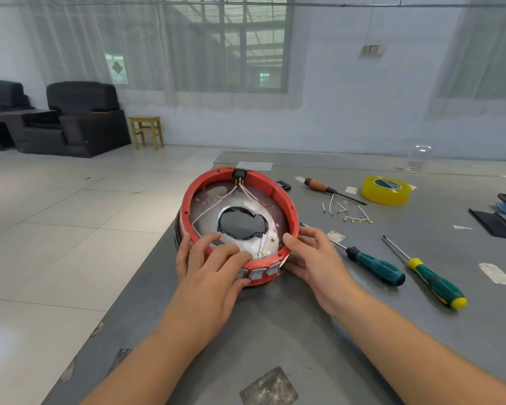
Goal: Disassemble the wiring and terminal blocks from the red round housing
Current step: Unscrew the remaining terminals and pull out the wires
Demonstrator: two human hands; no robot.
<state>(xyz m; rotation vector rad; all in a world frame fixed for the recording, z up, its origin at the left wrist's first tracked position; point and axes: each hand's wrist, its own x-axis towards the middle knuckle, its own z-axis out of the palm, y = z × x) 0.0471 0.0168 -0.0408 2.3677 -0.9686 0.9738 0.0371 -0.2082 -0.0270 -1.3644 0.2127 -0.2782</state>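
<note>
Grey worktable (pixel 304 331) in a tiled room, curtained window behind, dark armchairs and a small yellow stool at the far left. The red round housing (pixel 288 200) is stood on the table near its left edge, tilted with the open side up. White wires (pixel 216 203) are still run inside from the black switch block (pixel 239 173) at the far rim down to brass terminals (pixel 264 253) at the near rim; the three rocker switches (pixel 257 273) in the near wall are still fitted. Some leads are already out: loose wires with brass lugs (pixel 351 213) are laid to the right, by the wooden-handled screwdriver (pixel 327 190) and tape roll (pixel 386 190). Two green-handled screwdrivers (pixel 377 266) are left just right of the housing. Step judged mid-way: near-rim terminals being worked. Left hand (pixel 214 273) is draped over the near rim, fingers curled inside, fingertips (pixel 244 255) at the terminals; a pinch on a wire cannot be confirmed. Right hand (pixel 313 255) is cupped on the housing's right side, thumb on the rim, bracing it. Next move likely calls for lugs to be pulled straight off, housing held steady.
</note>
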